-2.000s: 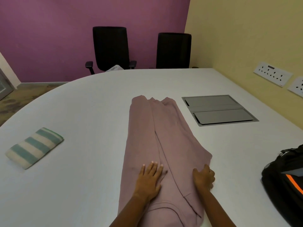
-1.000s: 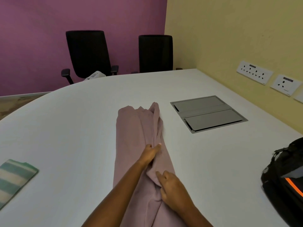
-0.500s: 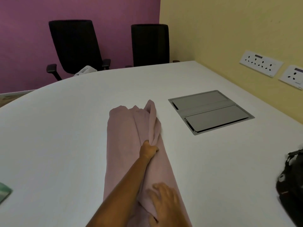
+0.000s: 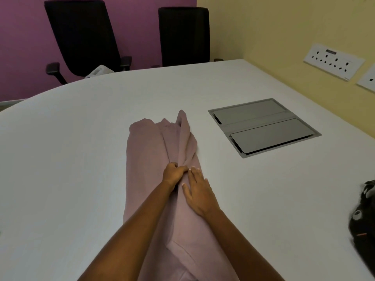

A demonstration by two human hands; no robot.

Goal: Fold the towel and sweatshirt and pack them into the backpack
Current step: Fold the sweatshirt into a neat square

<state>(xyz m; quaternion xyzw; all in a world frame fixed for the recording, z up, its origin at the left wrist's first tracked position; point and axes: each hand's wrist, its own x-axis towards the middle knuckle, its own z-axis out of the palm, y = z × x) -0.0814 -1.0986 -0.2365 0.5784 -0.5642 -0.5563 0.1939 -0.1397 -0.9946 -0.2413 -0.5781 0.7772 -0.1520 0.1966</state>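
The pink sweatshirt [image 4: 146, 159] lies lengthwise on the white table [image 4: 60, 159], folded into a long narrow strip running away from me. My left hand [image 4: 173, 173] grips a bunched ridge of its fabric near the middle. Just to the right of it, my right hand [image 4: 197, 191] lies flat on the sweatshirt with its fingers straight. The black backpack [image 4: 363, 222] shows only partly at the right edge of the view. The striped towel is out of view.
A grey cable hatch [image 4: 263, 126] is set flush in the table to the right of the sweatshirt. Two black office chairs [image 4: 85, 35] stand behind the far table edge. Wall sockets [image 4: 332, 61] sit on the yellow wall at the right.
The sweatshirt's right side got folded over into a narrower strip. My left hand took hold of the fabric ridge; my right hand slid forward beside it. The view swung right, losing the towel.
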